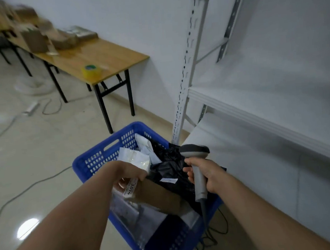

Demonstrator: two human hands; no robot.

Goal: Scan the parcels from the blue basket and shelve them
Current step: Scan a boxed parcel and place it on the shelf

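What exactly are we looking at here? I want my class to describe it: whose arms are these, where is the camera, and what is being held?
There is no machine. These are a person's two bare arms, filmed by one camera worn on the head, looking forward and down. The left hand grips the labelled end of a brown box lying in the blue basket on the floor. The right hand holds a grey barcode scanner over the basket. A black bag and white packets also lie in the basket. White shelves stand on the right. A wooden table with a yellow tape roll stands behind.
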